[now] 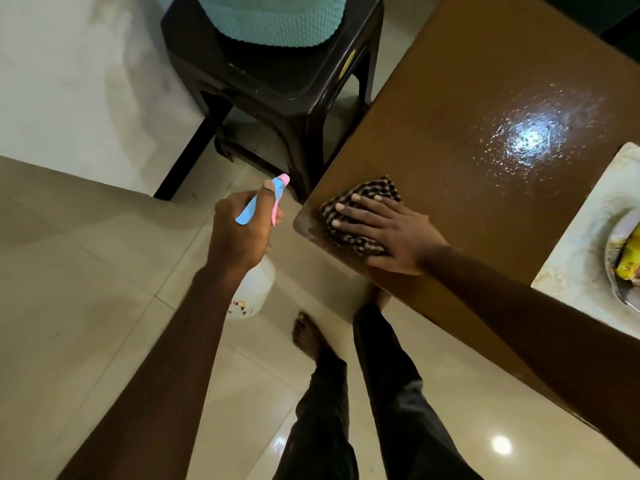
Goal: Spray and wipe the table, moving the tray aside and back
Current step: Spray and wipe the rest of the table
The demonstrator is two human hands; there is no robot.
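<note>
The right grip point(384, 233) lies flat with fingers spread, pressing a checked cloth point(374, 190) onto the near corner of the worktop point(467, 81), centre of the frame. The left grip point(239, 233) is curled round the neck of a spray bottle point(254, 292), held off the worktop above the floor, thumb up by the pink-and-blue nozzle.

Spraying looks done, at least here: a beaded wet patch point(533, 140) glistens right of centre, apparently not yet wiped. Wiping seems only to have started at the corner. The tray point(581, 244) sits on the worktop at the right edge of the frame, so putting it back would come later.

The worktop is smooth, glossy brown with a rounded corner. The cloth is soft, crumpled weave, the bottle translucent plastic, the tray pale, flat and mottled.
</note>
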